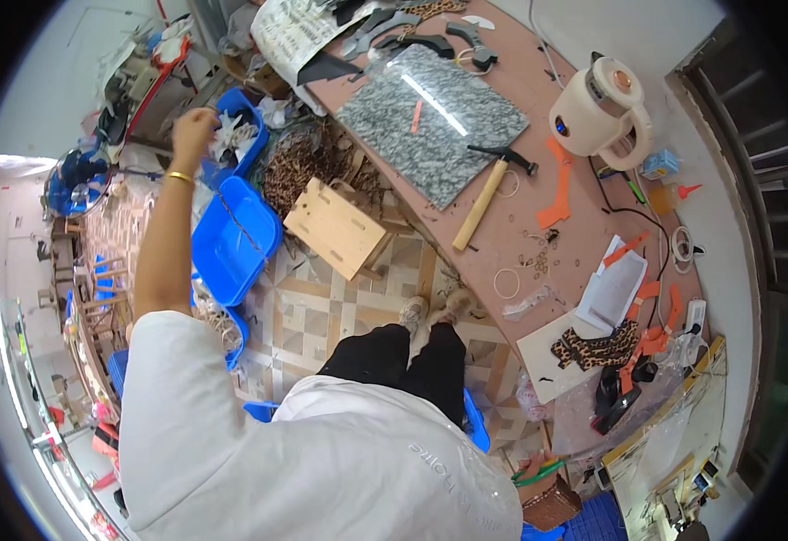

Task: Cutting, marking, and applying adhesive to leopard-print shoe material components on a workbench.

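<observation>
My left arm stretches out to the far left, with a gold bangle at the wrist. Its hand is closed, raised near the blue bins; what its fingers hold, if anything, is too small to make out. Below it, a thin dark strip crosses an otherwise bare blue bin; whether it reaches my fingers is unclear. Behind that stands another blue bin with white scraps. I cannot make out my right hand; a small skin-toned patch shows beside a green band at the lower right.
On the pink-brown table, a hammer leans on a grey stone slab. Nearby are a cream kettle, orange cut pieces and a leopard-print piece. A wooden stool stands on the floor by leopard-print scraps.
</observation>
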A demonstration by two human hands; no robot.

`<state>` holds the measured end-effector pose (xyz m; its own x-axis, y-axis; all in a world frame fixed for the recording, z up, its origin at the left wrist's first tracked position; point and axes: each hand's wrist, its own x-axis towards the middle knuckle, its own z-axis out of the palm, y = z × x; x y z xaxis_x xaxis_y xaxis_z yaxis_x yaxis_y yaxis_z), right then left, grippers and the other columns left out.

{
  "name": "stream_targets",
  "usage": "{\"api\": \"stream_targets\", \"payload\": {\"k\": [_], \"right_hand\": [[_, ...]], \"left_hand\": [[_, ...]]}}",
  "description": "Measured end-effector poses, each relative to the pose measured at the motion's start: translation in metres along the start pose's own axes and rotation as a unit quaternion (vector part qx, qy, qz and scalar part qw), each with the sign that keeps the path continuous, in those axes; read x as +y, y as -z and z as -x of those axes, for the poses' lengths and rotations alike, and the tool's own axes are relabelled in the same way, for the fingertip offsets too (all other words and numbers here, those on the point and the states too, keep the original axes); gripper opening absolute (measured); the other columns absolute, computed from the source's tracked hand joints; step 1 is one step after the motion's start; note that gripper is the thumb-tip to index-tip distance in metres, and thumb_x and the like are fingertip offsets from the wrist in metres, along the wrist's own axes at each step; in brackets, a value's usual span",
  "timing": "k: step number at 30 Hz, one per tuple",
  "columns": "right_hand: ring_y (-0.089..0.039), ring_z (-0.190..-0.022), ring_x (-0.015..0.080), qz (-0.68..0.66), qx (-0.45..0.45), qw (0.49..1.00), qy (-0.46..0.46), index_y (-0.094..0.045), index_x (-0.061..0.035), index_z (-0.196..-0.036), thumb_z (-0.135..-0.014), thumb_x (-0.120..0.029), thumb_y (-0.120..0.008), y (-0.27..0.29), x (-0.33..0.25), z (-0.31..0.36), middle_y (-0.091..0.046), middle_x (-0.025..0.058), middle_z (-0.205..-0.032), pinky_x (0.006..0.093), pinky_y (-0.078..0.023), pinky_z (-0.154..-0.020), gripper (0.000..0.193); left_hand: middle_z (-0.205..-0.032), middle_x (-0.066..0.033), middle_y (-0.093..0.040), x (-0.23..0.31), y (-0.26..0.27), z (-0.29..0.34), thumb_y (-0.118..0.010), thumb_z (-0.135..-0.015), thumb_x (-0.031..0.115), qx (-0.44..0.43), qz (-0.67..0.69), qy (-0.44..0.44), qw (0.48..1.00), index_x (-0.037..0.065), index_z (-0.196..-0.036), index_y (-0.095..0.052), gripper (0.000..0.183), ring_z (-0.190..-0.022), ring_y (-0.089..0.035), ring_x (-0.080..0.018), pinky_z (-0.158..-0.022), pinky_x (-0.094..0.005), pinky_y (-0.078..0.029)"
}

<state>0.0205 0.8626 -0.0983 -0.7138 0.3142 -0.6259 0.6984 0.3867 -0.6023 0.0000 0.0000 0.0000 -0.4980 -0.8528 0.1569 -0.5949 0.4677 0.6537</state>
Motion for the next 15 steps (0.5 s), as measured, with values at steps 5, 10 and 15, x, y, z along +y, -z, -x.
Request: {"api": "stream_targets", "payload": {"k": [5,10,15], "right_hand": [[-0.057,-0.067,0.0134,0.049,0.044,0.982,0.18,-0.057,-0.0035,-0.089,-0.082,-0.004,-0.069,-0.082,-0.07,-0.042,-0.058,0.0039,-0.074,0.0301,-0.05,-0.065,0.014],[-0.055,-0.067,0.0115,0.044,-0.097,0.932,0.347,-0.058,-0.0042,-0.087,-0.081,-0.007,-0.073,-0.174,-0.185,-0.088,-0.059,0.0031,-0.074,0.0266,-0.047,-0.065,0.016],[-0.052,-0.065,0.0092,-0.04,-0.227,0.925,0.303,-0.059,-0.0016,-0.089,-0.081,-0.011,-0.076,-0.234,-0.261,-0.091,-0.059,0.0026,-0.072,0.0264,-0.045,-0.061,0.021]], "left_hand": [[-0.065,-0.0035,-0.063,0.068,-0.07,0.059,-0.064,-0.086,0.023,-0.162,-0.089,-0.028,0.982,0.001,-0.088,-0.071,0.023,-0.055,-0.055,-0.011,-0.053,-0.0291,-0.045],[-0.078,0.0002,-0.065,0.125,-0.113,0.086,-0.067,-0.088,0.01,-0.301,0.096,-0.044,0.948,-0.003,-0.098,-0.069,0.017,-0.065,-0.058,-0.008,-0.06,-0.0236,-0.049],[-0.105,-0.0049,-0.063,0.172,-0.129,0.088,-0.071,-0.084,0.01,-0.299,0.188,-0.105,0.93,-0.002,-0.082,-0.067,0.013,-0.082,-0.058,-0.0064,-0.067,-0.022,-0.047]]}}
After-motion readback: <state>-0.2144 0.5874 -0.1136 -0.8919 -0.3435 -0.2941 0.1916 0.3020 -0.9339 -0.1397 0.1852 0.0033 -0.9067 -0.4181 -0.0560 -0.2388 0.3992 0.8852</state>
